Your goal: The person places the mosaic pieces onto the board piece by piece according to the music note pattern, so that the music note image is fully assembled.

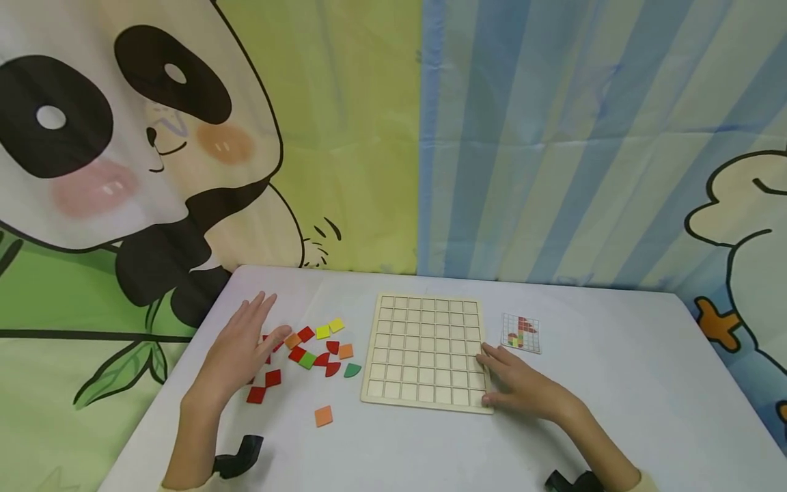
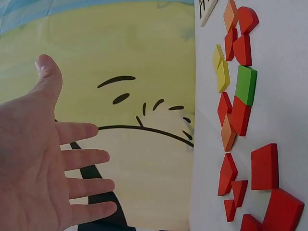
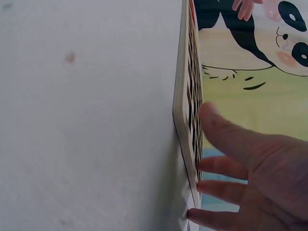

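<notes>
While the right hand (image 1: 522,386) rests its fingertips at the right edge of the wooden grid board (image 1: 426,352), the left hand (image 1: 236,348) is off to the far side, over the left end of the loose pieces. Hands well apart, board between them. Left: fingers straight, thumb spread away, nothing gripped; left wrist view shows it clear of the pieces. Right: fingers extended, thumb by the near right corner, no grip. Board lies flat mid-table, all cells bare. Pieces scattered left of it on the white table (image 1: 645,369): red squares, two yellow squares (image 1: 323,332) near the back, a green square (image 1: 307,360), red rounded pieces, a green rounded piece (image 1: 352,370) just beside the board's left edge. One orange square (image 1: 323,416) sits apart, nearer the person. Printed card (image 1: 520,333) with a coloured grid figure lies right of the board, just beyond the right hand.
</notes>
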### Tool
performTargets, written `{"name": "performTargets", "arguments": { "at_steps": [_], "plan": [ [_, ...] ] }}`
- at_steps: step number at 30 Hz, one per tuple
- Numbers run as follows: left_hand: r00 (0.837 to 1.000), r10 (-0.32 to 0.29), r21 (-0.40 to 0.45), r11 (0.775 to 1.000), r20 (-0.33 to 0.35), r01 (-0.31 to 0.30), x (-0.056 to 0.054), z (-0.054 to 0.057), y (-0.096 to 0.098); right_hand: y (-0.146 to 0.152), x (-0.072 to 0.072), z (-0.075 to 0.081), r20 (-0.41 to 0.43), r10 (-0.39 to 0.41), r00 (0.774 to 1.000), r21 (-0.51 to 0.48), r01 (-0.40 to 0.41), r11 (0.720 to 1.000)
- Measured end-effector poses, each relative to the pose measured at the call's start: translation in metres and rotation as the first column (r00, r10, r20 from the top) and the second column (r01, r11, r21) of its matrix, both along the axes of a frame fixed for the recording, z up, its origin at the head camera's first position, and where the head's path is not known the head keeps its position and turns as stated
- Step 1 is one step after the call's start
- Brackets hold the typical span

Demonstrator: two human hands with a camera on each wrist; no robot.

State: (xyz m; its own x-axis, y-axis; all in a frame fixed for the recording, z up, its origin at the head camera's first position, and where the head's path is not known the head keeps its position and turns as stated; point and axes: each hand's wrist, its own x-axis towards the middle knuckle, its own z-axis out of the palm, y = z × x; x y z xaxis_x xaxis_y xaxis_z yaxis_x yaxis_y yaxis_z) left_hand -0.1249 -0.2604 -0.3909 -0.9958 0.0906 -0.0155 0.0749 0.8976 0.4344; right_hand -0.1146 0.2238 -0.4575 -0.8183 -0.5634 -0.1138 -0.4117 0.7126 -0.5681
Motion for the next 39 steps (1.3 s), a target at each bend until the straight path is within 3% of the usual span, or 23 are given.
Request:
{"name": "performTargets", "arguments": {
  "at_steps": [4,10,17,23,28,34,39],
  "plan": [
    [1.0,-0.001,0.078,0.997,0.03,-0.001,0.001,0.002,-0.012,-0.004,0.003,-0.004,-0.069,-0.022,0.997,0.043,0.025,0.999],
    [0.999,0.005,0.147,0.989,0.044,-0.012,-0.001,0.001,-0.028,-0.006,0.005,-0.006,-0.087,-0.062,0.994,0.117,0.072,0.991],
    [0.998,-0.015,0.32,0.947,0.053,-0.003,-0.005,-0.004,-0.048,-0.005,0.004,-0.004,-0.082,-0.066,0.994,0.132,0.077,0.988],
    [0.992,0.001,0.224,0.974,0.125,-0.029,-0.017,-0.029,-0.054,-0.005,0.005,-0.003,-0.066,-0.065,0.996,0.125,0.073,0.99],
    [0.983,-0.041,0.143,0.99,0.179,0.016,-0.023,-0.05,-0.051,-0.006,0.004,-0.003,-0.059,-0.068,0.996,0.115,0.074,0.991],
    [0.986,-0.096,0.034,0.995,0.137,0.092,-0.024,-0.063,-0.046,-0.006,0.005,-0.003,-0.053,-0.067,0.996,0.108,0.072,0.992],
    [0.99,-0.091,-0.011,0.996,0.103,0.093,-0.024,-0.069,-0.043,-0.006,0.005,-0.003,-0.056,-0.07,0.996,0.114,0.076,0.991]
  ]
}}
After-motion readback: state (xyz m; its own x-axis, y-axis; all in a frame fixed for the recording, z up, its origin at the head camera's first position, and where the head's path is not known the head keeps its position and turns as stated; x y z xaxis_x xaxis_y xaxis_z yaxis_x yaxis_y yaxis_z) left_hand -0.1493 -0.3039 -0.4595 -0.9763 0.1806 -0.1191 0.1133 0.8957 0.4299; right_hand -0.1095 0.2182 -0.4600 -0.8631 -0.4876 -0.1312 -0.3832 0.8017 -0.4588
